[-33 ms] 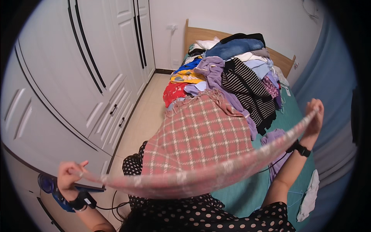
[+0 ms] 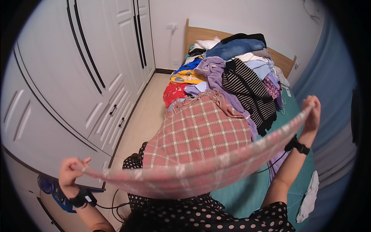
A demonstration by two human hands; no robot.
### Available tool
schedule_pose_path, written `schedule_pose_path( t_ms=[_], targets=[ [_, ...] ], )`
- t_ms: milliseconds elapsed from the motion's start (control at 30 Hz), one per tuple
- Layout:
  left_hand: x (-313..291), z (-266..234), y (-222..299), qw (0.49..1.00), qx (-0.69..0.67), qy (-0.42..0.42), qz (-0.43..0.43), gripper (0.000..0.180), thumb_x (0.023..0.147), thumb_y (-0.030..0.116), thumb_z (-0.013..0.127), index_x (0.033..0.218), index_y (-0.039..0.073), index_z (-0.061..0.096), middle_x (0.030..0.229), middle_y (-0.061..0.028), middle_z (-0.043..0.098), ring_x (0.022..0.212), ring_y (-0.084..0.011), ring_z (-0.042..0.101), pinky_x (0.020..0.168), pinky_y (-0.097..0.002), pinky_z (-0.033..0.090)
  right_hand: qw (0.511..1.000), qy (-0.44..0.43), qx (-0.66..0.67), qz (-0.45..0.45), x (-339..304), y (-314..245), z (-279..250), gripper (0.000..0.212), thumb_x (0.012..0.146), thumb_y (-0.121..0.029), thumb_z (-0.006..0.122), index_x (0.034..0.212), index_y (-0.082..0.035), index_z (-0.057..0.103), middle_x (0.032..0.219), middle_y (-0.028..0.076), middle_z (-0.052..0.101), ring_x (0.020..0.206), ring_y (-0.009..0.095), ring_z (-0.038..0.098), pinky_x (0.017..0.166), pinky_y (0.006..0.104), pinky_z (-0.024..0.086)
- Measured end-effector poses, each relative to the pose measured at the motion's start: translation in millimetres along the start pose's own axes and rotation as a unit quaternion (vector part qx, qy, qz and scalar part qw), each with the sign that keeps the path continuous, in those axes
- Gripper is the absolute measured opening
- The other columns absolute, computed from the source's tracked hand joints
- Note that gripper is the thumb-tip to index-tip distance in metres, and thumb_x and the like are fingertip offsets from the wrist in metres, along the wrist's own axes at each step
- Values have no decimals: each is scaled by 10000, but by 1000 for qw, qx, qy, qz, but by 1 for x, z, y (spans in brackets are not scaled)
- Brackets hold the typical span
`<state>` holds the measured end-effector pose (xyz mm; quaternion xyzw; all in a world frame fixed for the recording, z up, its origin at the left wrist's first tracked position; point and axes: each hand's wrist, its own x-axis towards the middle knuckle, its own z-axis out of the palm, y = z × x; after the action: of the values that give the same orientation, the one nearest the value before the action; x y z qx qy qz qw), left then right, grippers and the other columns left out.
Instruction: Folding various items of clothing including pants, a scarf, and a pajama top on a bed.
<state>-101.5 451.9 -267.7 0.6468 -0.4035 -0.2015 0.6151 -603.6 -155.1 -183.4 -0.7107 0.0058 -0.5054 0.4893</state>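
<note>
A pink and beige plaid scarf with fringed ends stretches between my two hands. My left hand, at the lower left, pinches one corner of its near edge. At the right and higher up, my right hand closes on the other corner. The near edge hangs in a sagging curve between them, in front of my dotted clothing. The far part of the scarf slopes away, and its fringe rests against a clothes pile on the bed. Both wrists wear black bands.
A striped black top, a purple garment and jeans lie in the pile. White wardrobes line the left side. Blue curtains hang at the right. A white sock-like cloth and a hanger lie on the green sheet.
Both hands have risen slightly, and the right one has moved a little to the left. The scarf's near edge has lifted with them.
</note>
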Motion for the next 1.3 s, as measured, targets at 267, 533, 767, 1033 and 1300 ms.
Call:
schedule_pose_path(
  t_ms=[267, 533, 767, 1033, 1300],
  targets=[
    [191, 19, -103, 968, -85, 28, -235, 192, 839, -14, 547, 1015, -90, 560, 982, -155, 633, 812, -299, 691, 723, -325, 538, 956, -32, -87, 277, 142, 179, 56, 133, 898, -136, 599, 969, -28, 626, 832, -20, 607, 740, 78, 560, 664, 213, 455],
    [288, 120, -292, 922, 366, 124, 13, 271, 813, 44, 556, 1080, 6, 528, 990, -207, 619, 942, -351, 602, 798, -419, 477, 902, 0, -410, 135, 129, 378, 86, 306, 833, -86, 635, 1133, -28, 611, 1065, 113, 662, 936, 188, 631, 811, 307, 491],
    [121, 187, -274, 807, 393, -441, -12, 692, 876, 491, 520, 1456, 197, 282, 1531, -176, 144, 1413, -385, 106, 1082, -614, 123, 715, -429, -487, 258, -102, 290, 125, 693, 747, -113, 708, 1377, -105, 421, 1452, 212, 322, 1340, 361, 324, 1076, 400, 313],
    [95, 170, -232, 845, 399, -355, -28, 846, 700, 306, 759, 1412, 115, 344, 1516, -164, 196, 1399, -392, 159, 1051, -640, 176, 726, 26, -416, 547, -270, 221, 24, 592, 775, -68, 686, 1327, -94, 472, 1256, 182, 558, 1079, 265, 600, 811, 336, 507],
    [74, 165, -257, 801, 504, -316, 68, 636, 736, -47, 511, 1356, -10, 378, 1440, -189, 330, 1358, -385, 268, 1053, -571, 272, 661, 337, 1, 671, -260, 261, 47, 426, 799, -444, 694, 1037, -103, 601, 882, 36, 634, 821, 183, 598, 690, 340, 486]
  ],
)
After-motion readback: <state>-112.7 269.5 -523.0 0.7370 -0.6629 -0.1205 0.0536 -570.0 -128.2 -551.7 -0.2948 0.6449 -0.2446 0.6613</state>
